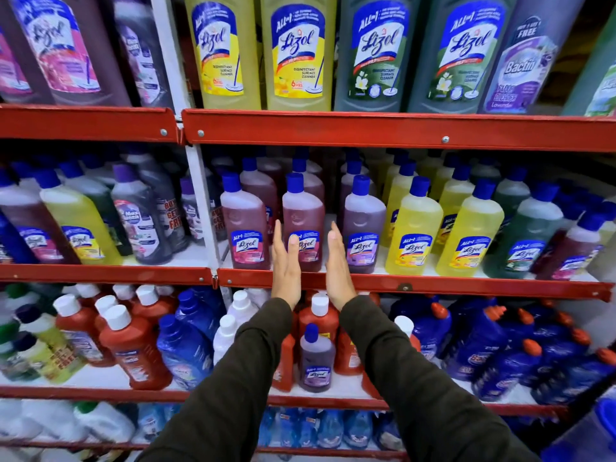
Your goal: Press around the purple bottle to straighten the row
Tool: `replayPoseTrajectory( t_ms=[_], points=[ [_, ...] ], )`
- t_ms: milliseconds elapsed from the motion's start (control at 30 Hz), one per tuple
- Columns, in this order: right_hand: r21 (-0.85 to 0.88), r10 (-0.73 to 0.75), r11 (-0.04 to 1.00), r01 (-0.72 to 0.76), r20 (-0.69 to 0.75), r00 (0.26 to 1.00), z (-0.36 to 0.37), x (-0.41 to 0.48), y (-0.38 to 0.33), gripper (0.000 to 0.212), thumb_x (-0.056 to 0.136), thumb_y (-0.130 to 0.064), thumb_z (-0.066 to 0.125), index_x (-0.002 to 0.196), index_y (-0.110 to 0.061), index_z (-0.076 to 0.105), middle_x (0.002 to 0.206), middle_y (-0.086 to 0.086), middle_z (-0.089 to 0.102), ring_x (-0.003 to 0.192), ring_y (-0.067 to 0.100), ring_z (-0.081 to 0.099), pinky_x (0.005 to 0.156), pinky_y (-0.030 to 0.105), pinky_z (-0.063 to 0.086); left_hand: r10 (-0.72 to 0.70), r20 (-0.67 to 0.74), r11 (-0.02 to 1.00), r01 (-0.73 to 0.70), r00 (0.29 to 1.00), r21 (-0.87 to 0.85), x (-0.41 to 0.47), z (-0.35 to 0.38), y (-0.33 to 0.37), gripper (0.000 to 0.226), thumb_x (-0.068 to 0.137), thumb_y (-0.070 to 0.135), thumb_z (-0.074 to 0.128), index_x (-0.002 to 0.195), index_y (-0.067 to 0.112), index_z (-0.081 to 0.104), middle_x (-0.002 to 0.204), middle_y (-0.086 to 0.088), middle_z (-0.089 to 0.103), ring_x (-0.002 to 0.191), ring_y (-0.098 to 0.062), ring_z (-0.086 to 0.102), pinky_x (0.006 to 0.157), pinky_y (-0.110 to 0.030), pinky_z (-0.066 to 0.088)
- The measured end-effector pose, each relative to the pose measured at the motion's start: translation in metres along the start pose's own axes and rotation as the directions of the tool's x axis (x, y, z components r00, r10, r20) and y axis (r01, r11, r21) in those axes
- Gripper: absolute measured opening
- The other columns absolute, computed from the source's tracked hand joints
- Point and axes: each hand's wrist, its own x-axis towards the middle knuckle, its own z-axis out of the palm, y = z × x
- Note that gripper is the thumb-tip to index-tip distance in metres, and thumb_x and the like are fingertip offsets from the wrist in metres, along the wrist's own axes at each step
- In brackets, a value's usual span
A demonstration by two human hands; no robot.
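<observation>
Pink Lizol bottle (303, 225), upright with its long axis vertical, at the front edge of the middle red shelf (433, 284), directly ahead of and between the two hands, flanked by a like bottle (245, 225) on its left and a purple one (363, 228) on its right. Left hand (286, 261) and right hand (337, 261) raised on dark-sleeved forearms, palms facing each other, fingers straight and pointing up, each grip fully open with nothing held, about equally near, just in front of the bottle's lower half; contact impossible to tell.
</observation>
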Motion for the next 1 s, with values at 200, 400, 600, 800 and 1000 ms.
replayPoseTrajectory(
  t_ms=[200,400,600,800,1000],
  points=[
    [0.055,0.049,0.997,-0.054,0.080,0.996,0.002,0.005,0.004,0.071,0.098,-0.072,0.034,0.160,-0.037,0.035,0.160,-0.006,0.051,0.146,0.009,0.051,0.128,0.046,0.038,-0.041,0.151,0.998,0.048,0.988,-0.044,0.008,-0.014,0.000,0.095,0.081,0.097,0.033,0.162,0.050,0.014,0.174,0.005,0.021,0.159,-0.017,0.021,0.130,-0.053,0.021],
    [0.061,0.021,0.998,-0.023,0.033,0.999,0.005,0.001,0.003,0.092,0.087,-0.087,0.043,0.162,-0.034,0.035,0.161,-0.003,0.051,0.148,0.012,0.051,0.126,0.049,0.040,-0.035,0.198,0.999,0.029,0.980,0.030,0.010,-0.021,0.002,0.101,0.077,0.100,0.033,0.162,0.048,0.017,0.172,0.002,0.025,0.156,-0.016,0.027,0.129,-0.051,0.024],
    [0.048,0.033,0.998,-0.033,0.013,0.999,0.007,-0.001,-0.002,0.086,0.091,-0.072,0.041,0.165,-0.029,0.029,0.165,0.000,0.046,0.149,0.015,0.048,0.127,0.049,0.038,-0.004,0.204,0.998,-0.010,0.979,0.066,0.004,-0.019,0.012,0.079,0.099,0.068,0.032,0.167,0.032,0.013,0.173,-0.003,0.022,0.142,-0.002,0.026,0.112,-0.025,0.024],
    [-0.040,0.044,0.998,-0.042,0.055,0.998,0.005,0.001,0.001,0.088,0.089,-0.074,0.045,0.165,-0.034,0.025,0.167,0.000,0.043,0.151,0.018,0.046,0.127,0.050,0.037,-0.016,0.181,0.998,0.005,0.983,0.062,0.004,-0.019,0.013,0.097,0.084,0.082,0.033,0.166,0.034,0.013,0.174,0.000,0.018,0.147,-0.003,0.023,0.120,-0.029,0.022],
    [-0.085,0.059,0.995,-0.052,0.086,0.995,0.003,0.000,-0.002,0.094,0.086,-0.079,0.043,0.166,-0.035,0.020,0.170,-0.001,0.037,0.155,0.021,0.039,0.129,0.052,0.033,-0.038,0.189,0.997,0.024,0.981,0.074,0.007,-0.020,0.008,0.111,0.077,0.100,0.035,0.166,0.036,0.013,0.174,0.000,0.022,0.157,-0.018,0.025,0.129,-0.053,0.023]
  ],
)
